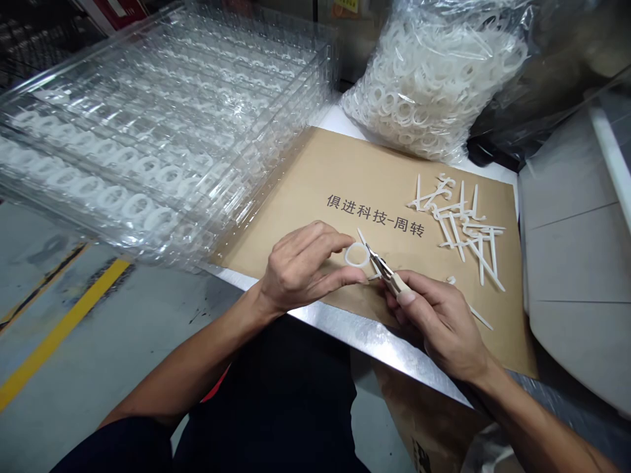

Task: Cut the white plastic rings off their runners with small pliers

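Note:
A white translucent plastic ring (357, 264) with a thin sprue attached is gripped between the thumb and fingers of my left hand (305, 268). My right hand (441, 318) is closed around a pair of nippers (394, 279) with pale handles. Their jaws meet the right side of the ring, where the sprue joins it. Whether the blades are fully closed I cannot tell. Both hands are above the brown cardboard sheet (290, 197) with black printed characters. To the right on the sheet lies a pile of cut white sprues (463, 223), with a loose piece (482, 318) nearer my right hand.
Stacked clear plastic trays (236, 177) holding rows of white rings stand at the left. A clear bag (424, 85) full of rings rests at the back. On the right is a pale grey panel (574, 243). The metal table edge (359, 334) runs below my hands.

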Tool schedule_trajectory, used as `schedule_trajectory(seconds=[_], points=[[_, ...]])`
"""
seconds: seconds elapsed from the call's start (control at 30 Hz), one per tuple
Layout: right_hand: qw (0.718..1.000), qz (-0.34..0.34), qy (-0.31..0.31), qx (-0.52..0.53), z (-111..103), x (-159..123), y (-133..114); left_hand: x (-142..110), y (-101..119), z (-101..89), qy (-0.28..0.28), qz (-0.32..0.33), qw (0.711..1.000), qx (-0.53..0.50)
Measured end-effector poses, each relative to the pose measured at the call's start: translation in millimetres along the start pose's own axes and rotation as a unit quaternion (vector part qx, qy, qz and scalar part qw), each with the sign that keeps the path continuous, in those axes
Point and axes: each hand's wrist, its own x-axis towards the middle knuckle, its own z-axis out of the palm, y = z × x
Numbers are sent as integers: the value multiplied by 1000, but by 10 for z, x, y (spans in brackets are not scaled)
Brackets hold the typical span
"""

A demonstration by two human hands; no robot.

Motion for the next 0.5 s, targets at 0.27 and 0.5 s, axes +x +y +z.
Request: schedule_trajectory(seconds=[0.27,0.5], points=[[1000,-4,-2,0,-11,-7,-16,-2,-9,2,1,29,999,16],[1000,-1,3,-3,-9,2,-15,-22,-24,-1,-4,20,1000,16]])
